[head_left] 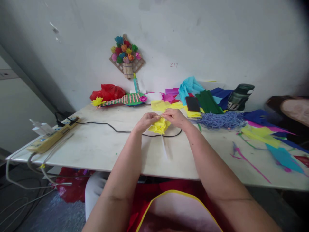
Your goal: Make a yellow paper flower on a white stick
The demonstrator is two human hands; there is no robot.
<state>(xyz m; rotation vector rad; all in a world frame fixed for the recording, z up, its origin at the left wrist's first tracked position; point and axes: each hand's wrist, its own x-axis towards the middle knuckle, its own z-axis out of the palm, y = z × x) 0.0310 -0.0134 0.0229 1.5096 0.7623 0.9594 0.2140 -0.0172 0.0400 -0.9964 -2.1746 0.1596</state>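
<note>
My left hand [147,120] and my right hand [175,117] meet over the middle of the table, fingertips pinched together. Between them runs a thin pale stick [157,116], with both hands closed on it. A yellow paper flower [159,126] with crinkled petals sits just below the fingertips; what fixes it to the stick is hidden. From under the flower a narrow whitish strip [164,149] extends toward me. The fingertips are small and partly blurred in this view.
A black cable [106,123] crosses the table from a yellow power strip [54,135]. Behind my hands lie a green guitar-shaped craft [132,99] and a phone [192,104]. Rightward are blue-violet yarn [220,120], coloured paper and a dark bottle [240,97].
</note>
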